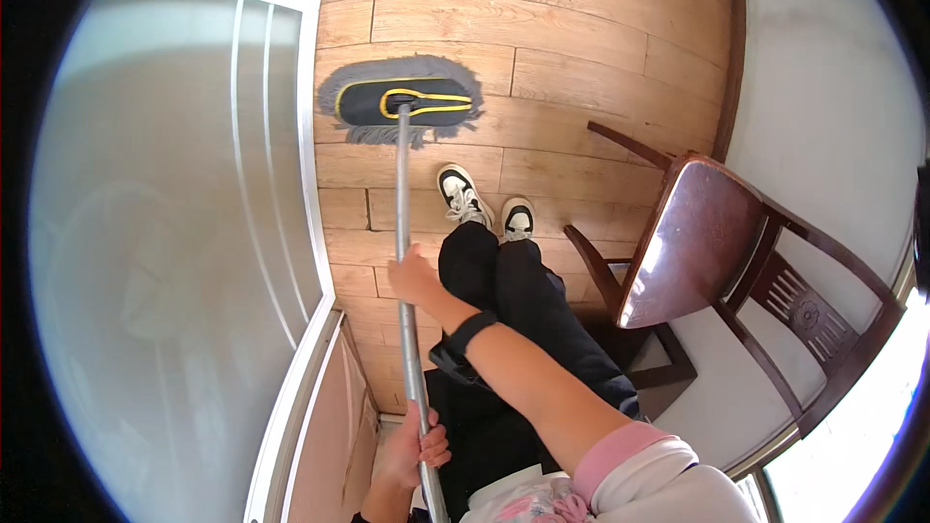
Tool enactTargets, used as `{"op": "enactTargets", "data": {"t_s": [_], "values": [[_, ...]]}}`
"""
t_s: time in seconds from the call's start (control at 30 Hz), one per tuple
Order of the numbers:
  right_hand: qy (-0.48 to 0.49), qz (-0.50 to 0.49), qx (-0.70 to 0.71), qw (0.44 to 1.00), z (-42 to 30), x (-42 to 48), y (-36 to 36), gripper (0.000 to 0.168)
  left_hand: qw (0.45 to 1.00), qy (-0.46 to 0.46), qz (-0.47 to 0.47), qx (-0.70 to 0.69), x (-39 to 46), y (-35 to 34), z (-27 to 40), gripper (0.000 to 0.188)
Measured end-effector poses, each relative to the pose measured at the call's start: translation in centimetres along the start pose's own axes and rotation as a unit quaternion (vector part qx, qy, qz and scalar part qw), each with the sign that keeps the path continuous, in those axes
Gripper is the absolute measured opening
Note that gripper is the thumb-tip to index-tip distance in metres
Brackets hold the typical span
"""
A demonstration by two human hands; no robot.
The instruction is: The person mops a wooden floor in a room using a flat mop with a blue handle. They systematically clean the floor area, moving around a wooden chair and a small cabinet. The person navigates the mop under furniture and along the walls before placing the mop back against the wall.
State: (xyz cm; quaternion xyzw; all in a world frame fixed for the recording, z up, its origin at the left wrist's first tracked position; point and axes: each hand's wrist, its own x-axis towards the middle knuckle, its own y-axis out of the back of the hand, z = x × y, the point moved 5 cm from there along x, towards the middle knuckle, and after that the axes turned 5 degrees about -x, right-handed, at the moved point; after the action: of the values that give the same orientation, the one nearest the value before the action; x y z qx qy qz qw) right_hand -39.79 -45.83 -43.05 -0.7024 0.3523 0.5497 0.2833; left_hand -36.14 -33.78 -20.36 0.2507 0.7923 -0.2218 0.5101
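Observation:
A dust mop with a grey fringed head (404,98) lies flat on the wood-look floor, its dark top edged in yellow. From the head, a metal mop handle (410,338) runs back toward my body. My right hand (415,276) grips the handle around its middle. Lower down, near my waist, my left hand (418,447) has its fingers wrapped around the same handle. The left end of the mop head is close beside the white door frame. Below the picture's edge, the handle's top end is hidden.
A frosted glass door in a white frame (311,160) stands on the left. To the right is a dark wooden chair (697,247) by a white wall (814,51) with a brown baseboard (731,58). My black-and-white shoes (461,192) stand on the plank-patterned floor (581,73).

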Motion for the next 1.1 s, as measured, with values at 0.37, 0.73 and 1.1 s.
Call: {"op": "enactTargets", "data": {"t_s": [0.37, 0.73, 1.1], "values": [[-0.132, 0.065, 0.151, 0.977, 19.8, -5.8, 6.4, 0.053, 0.965, 0.154, 0.056, 0.203, 2.7, -1.1, -11.1, 0.037], [-0.212, 0.246, 0.314, 0.892, 31.7, -5.3, 12.5, 0.036, 0.95, 0.222, -0.081, 0.204, 11.2, -2.2, -12.8, 0.033], [-0.154, 0.129, 0.45, 0.87, 20.1, -3.4, -1.5, 0.039, 0.973, 0.102, -0.07, 0.195, 2.4, 6.8, -4.8, 0.029]]}}
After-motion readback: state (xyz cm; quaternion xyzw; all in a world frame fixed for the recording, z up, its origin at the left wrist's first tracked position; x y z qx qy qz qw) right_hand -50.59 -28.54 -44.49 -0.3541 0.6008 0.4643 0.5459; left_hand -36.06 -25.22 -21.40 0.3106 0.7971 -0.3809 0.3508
